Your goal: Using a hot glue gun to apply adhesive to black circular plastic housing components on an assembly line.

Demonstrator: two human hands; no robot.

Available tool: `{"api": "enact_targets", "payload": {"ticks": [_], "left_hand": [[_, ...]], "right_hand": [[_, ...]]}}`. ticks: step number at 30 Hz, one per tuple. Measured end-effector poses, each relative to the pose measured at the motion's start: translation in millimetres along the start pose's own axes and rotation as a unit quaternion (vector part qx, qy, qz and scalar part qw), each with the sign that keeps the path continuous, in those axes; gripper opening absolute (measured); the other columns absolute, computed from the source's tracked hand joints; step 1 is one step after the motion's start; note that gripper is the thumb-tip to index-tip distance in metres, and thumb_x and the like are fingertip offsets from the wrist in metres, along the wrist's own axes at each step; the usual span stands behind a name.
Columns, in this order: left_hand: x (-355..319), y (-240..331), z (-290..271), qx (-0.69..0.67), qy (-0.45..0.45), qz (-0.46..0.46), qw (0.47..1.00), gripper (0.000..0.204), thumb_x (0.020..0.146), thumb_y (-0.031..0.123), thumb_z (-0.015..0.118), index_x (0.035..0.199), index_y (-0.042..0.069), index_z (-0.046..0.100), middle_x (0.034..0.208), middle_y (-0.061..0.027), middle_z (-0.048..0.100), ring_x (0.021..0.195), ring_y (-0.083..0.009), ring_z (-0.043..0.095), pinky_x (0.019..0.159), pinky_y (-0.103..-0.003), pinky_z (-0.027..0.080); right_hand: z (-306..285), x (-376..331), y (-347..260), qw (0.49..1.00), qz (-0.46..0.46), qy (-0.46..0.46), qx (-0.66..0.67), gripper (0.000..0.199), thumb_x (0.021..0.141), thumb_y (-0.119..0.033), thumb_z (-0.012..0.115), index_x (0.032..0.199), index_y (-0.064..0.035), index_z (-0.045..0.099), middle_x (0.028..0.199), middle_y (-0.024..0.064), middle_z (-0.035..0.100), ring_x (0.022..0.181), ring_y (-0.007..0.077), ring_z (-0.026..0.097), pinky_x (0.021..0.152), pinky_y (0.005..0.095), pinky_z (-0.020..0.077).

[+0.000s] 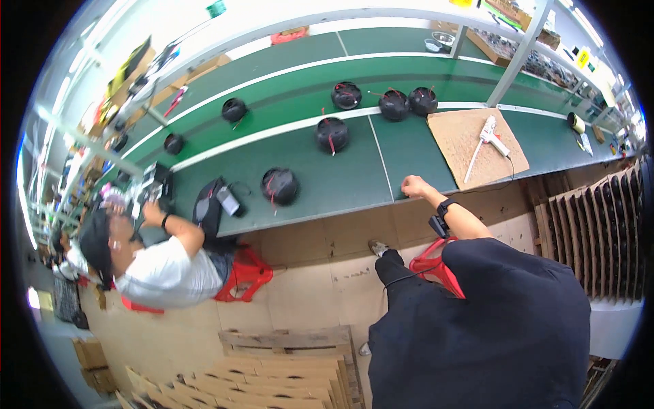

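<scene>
My right hand (413, 185) is curled closed at the near edge of the green worktable (354, 170). Whatever its fingers hold, if anything, is too small to make out. A black band with a small device (439, 223) is strapped at that wrist. My left hand is out of sight. To the right of my hand, a white glue gun (492, 138) lies on a stained cardboard sheet (449, 133), its cord hanging off the edge. Round black shells with red wires sit to the left, one near the edge (280, 187) and another behind it (332, 135).
Several more black shells (347, 95) stand on the far green belt (286, 95). At left, a co-worker (170, 273) sits on a red stool (246, 274), hands at the table. Cardboard-divided racks (593, 232) stand right; a wooden pallet (293, 338) lies behind.
</scene>
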State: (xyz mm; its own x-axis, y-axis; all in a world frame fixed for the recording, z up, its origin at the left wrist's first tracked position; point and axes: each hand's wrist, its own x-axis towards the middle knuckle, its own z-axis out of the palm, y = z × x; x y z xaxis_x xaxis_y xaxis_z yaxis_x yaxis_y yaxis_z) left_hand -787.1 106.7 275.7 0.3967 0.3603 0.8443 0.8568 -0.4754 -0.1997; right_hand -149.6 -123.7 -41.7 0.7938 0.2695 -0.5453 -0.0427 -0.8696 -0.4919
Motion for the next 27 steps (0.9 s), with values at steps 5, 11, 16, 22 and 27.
{"api": "enact_targets", "payload": {"ticks": [5, 11, 16, 22, 27], "left_hand": [[-18.7, 182.2, 207.4, -0.395, -0.240, -0.221, 0.859, 0.029, 0.098, 0.007, 0.063, 0.123, -0.006, 0.062, 0.114, -0.0146, 0.067, 0.103, -0.0253, 0.067, 0.087, -0.035, 0.055], [48.8, 455.2, 369.1, -0.550, -0.501, -0.049, 0.666, 0.065, 0.083, 0.017, 0.078, 0.140, -0.001, 0.051, 0.137, -0.0185, 0.059, 0.126, -0.0324, 0.057, 0.107, -0.042, 0.045], [96.8, 616.5, 431.0, -0.446, -0.469, 0.019, 0.762, 0.135, 0.061, 0.042, 0.093, 0.161, 0.012, 0.008, 0.155, -0.0336, 0.028, 0.143, -0.0503, 0.031, 0.116, -0.056, 0.034], [102.3, 657.0, 420.8, -0.388, -0.542, -0.043, 0.744, 0.136, 0.058, 0.041, 0.095, 0.159, 0.005, 0.011, 0.154, -0.0312, 0.031, 0.139, -0.0487, 0.039, 0.113, -0.052, 0.039], [90.4, 507.3, 363.7, -0.459, -0.536, -0.014, 0.708, 0.131, 0.054, 0.040, 0.096, 0.152, -0.008, 0.023, 0.151, -0.0299, 0.036, 0.139, -0.0425, 0.043, 0.115, -0.046, 0.039]], "right_hand": [[-23.0, 54.8, 66.5, 0.994, -0.073, 0.047, 0.067, 0.022, 0.087, -0.018, 0.063, 0.097, -0.0017, 0.073, 0.078, 0.0104, 0.075, 0.072, 0.0193, 0.072, 0.069, 0.0320, 0.0577], [-45.0, 36.0, 83.3, 0.958, 0.010, 0.038, 0.283, 0.025, 0.096, -0.018, 0.056, 0.091, 0.0017, 0.070, 0.068, 0.0095, 0.071, 0.057, 0.0132, 0.066, 0.054, 0.0270, 0.0541], [-47.4, 47.6, 70.0, 0.937, 0.033, -0.006, 0.347, 0.029, 0.095, -0.020, 0.057, 0.082, 0.0029, 0.068, 0.065, 0.0120, 0.070, 0.052, 0.0158, 0.066, 0.049, 0.0288, 0.0536], [-67.7, 50.8, 68.1, 0.947, 0.067, -0.016, 0.314, 0.031, 0.094, -0.022, 0.060, 0.075, 0.0019, 0.066, 0.060, 0.0113, 0.068, 0.045, 0.0165, 0.063, 0.043, 0.0296, 0.0489], [-46.4, 56.1, 54.8, 0.967, 0.016, 0.016, 0.255, 0.032, 0.095, -0.019, 0.060, 0.069, -0.0008, 0.063, 0.054, 0.0071, 0.060, 0.043, 0.0138, 0.054, 0.041, 0.0303, 0.0424]]}}
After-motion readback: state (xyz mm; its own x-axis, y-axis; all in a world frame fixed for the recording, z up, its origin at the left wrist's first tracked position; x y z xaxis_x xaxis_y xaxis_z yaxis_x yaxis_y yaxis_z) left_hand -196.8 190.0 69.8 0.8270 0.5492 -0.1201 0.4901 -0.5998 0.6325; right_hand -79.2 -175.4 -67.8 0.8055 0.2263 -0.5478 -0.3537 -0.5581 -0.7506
